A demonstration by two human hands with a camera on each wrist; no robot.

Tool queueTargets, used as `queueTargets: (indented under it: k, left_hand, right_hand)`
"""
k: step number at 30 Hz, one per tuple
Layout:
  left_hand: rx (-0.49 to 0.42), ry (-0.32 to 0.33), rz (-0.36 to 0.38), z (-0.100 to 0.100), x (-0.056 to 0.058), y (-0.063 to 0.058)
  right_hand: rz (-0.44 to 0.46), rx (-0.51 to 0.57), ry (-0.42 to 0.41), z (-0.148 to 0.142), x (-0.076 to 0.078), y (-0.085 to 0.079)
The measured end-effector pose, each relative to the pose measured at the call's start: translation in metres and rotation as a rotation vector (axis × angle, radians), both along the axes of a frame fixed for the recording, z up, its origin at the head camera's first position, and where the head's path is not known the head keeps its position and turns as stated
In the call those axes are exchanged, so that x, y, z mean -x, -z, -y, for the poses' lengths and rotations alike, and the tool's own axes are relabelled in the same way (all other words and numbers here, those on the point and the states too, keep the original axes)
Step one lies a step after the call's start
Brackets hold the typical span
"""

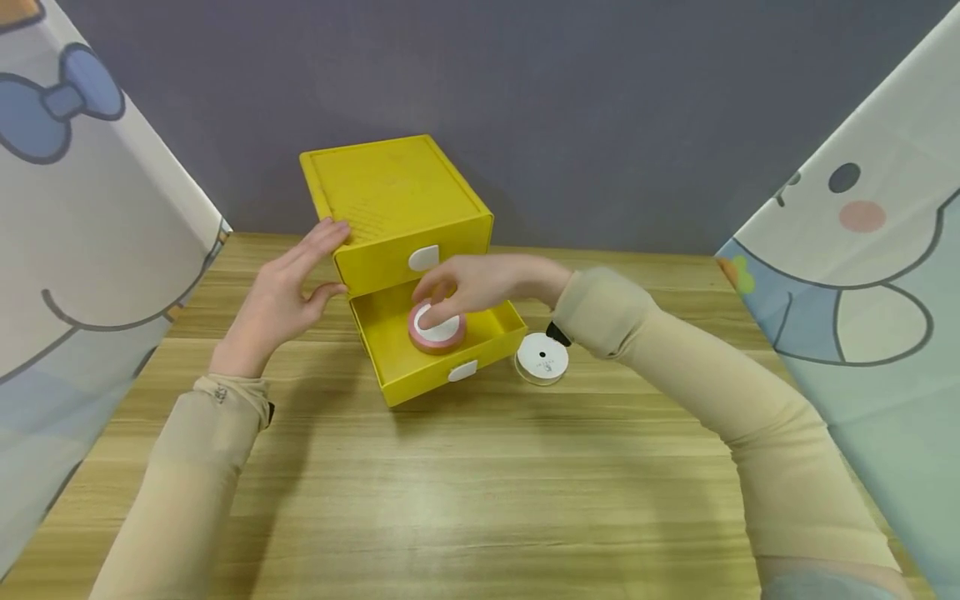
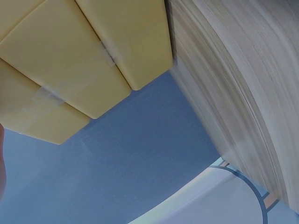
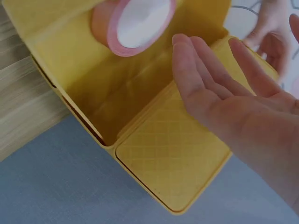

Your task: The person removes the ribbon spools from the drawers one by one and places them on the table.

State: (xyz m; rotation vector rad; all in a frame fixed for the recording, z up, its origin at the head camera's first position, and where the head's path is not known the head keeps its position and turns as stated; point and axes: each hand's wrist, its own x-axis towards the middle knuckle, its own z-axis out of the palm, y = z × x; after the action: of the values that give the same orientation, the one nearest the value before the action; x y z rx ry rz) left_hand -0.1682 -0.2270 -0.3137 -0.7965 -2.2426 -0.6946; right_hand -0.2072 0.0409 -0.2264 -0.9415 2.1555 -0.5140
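Observation:
A small yellow drawer cabinet (image 1: 397, 183) stands against the grey backdrop with its lower drawer (image 1: 420, 385) pulled out. My left hand (image 1: 281, 300) rests at its front left corner, long fingers on the top edge and thumb lower on the side. Inside the drawer lies a pink-edged roll (image 1: 447, 330) with a white round face. Just over it hovers my right hand (image 1: 480, 282), fingers bent loosely. The right wrist view shows a gap between those fingers (image 3: 184, 60) and the roll. In the left wrist view, the cabinet's side (image 2: 70, 56) fills the upper left.
A white spool (image 1: 546, 358) with a dark centre hole lies on the wooden table (image 1: 450, 500), right of the drawer. White tabs mark the upper drawer (image 1: 375, 271) and the lower one. Cartoon-printed cloths (image 1: 112, 217) hang at both sides.

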Motion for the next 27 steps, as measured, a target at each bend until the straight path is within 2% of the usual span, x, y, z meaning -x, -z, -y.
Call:
queueTargets:
  k: [6, 14, 18, 24, 27]
  left_hand:
    - [-0.006, 0.002, -0.004, 0.002, 0.000, 0.000]
    - [-0.009, 0.008, -0.009, 0.001, 0.001, 0.001]
    - [-0.007, 0.005, -0.008, 0.001, 0.001, 0.000]
    - [-0.014, 0.008, -0.010, 0.000, 0.001, 0.002]
    - [-0.017, 0.018, -0.013, -0.002, 0.001, 0.002]
  right_hand:
    - [-0.018, -0.083, -0.008, 0.015, 0.007, 0.012]
    - [-0.034, -0.196, 0.106, 0.026, 0.008, 0.029]
    - [-0.057, -0.233, 0.100, 0.030, 0.008, 0.036]
    - [-0.110, -0.297, 0.047, 0.036, 0.009, 0.048]
    - [-0.149, -0.289, 0.039, 0.037, 0.008, 0.053]
